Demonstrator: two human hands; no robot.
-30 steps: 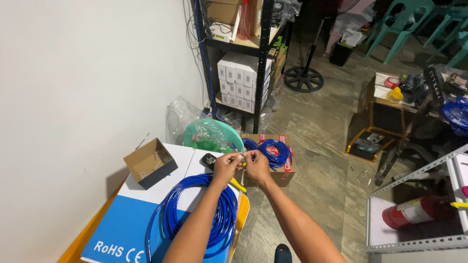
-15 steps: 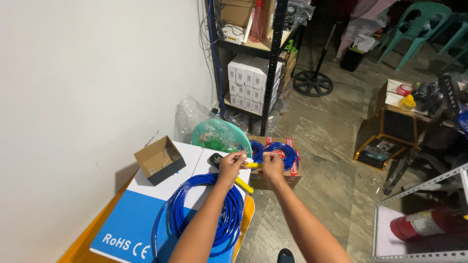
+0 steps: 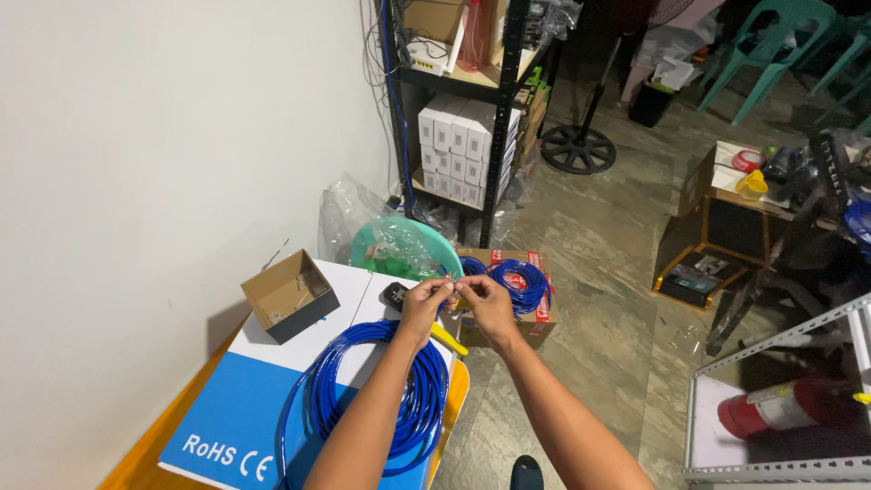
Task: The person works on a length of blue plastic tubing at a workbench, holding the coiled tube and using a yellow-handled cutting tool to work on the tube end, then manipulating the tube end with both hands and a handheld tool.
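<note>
Left hand (image 3: 425, 302) and right hand (image 3: 488, 303) both pinch one cable end (image 3: 456, 292) — above the blue cable coil (image 3: 376, 399).

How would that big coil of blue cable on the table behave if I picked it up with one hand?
The blue cable coil would likely sag and spread, since no tie shows around its loose loops. It looks fairly heavy for its size, with many turns stacked. One side lies near the edge of the white and blue box, so pushing it could probably send loops sliding off.

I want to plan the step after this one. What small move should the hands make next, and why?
Probably keep both hands together and finish working the cable end: the left hand and right hand pinch it between fingertips, above the blue coil. What sits at the tip is too small to tell.
</note>
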